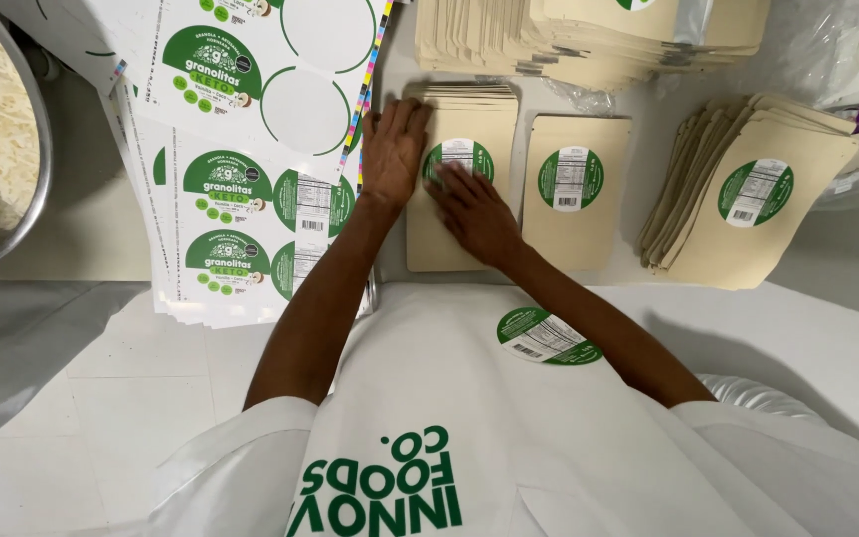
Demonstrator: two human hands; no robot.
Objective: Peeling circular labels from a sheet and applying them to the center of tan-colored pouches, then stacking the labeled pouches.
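Observation:
A stack of tan paper pouches [449, 239] lies on the white table straight ahead of me. On the top pouch is a round green and white label [459, 156]. My left hand [393, 149] lies flat with fingers spread on the pouch's upper left corner, just left of the label. My right hand [474, 209] presses its fingers on the label's lower edge. Neither hand holds anything. A second round green label [547, 336] is stuck on the front of my white shirt.
Sheets of green round labels [241, 189] overlap at the left. A labelled pouch [574, 189] lies to the right, then a fanned pile of labelled pouches [738, 199]. More tan pouches [589, 40] are stacked at the back. A metal bowl [40, 149] stands far left.

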